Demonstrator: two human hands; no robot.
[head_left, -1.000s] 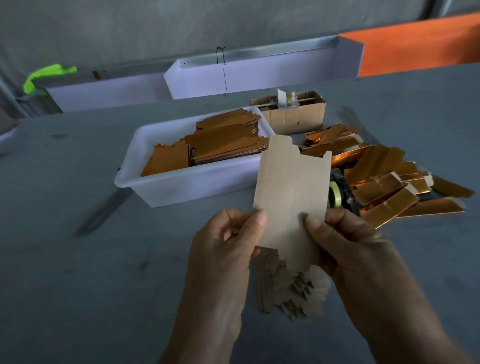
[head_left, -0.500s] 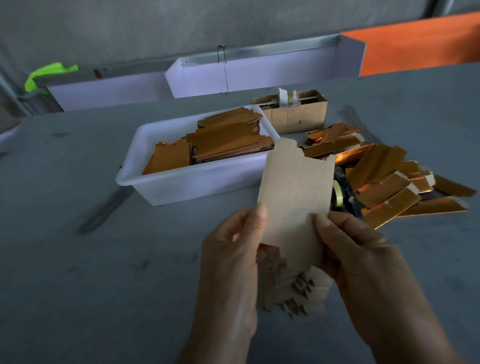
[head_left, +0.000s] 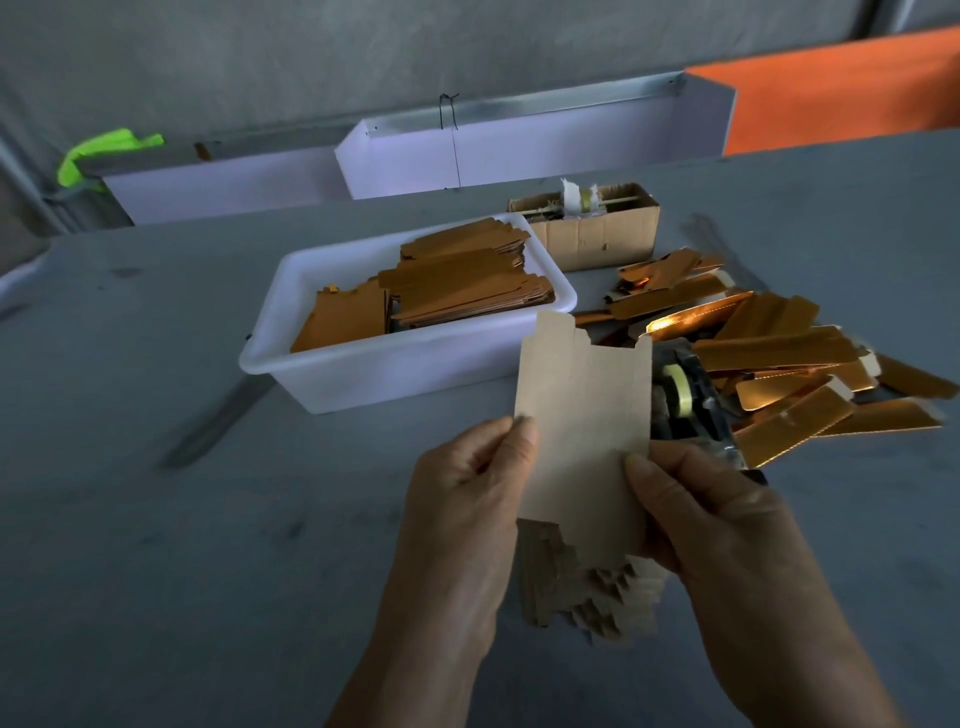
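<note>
I hold a flat brown cardboard box blank (head_left: 582, 415) upright in front of me, its plain side facing me. My left hand (head_left: 467, 499) pinches its left edge with thumb in front. My right hand (head_left: 696, 514) pinches its lower right edge the same way. Beneath my hands a stack of the same brown blanks (head_left: 587, 597) lies on the grey table (head_left: 208, 545). A white plastic tub (head_left: 374, 374) behind holds several flat gold-faced blanks. To the right lies a pile of folded gold boxes (head_left: 779, 364).
A tape dispenser with a yellow-green roll (head_left: 680, 389) sits just behind the held blank. A small open cardboard carton (head_left: 597, 234) stands behind the tub. White trays (head_left: 519, 150) line the table's far edge, with an orange panel (head_left: 852, 88) at the back right.
The held blank and both hands have shifted slightly to the right and a little lower. The grip on it is the same.
</note>
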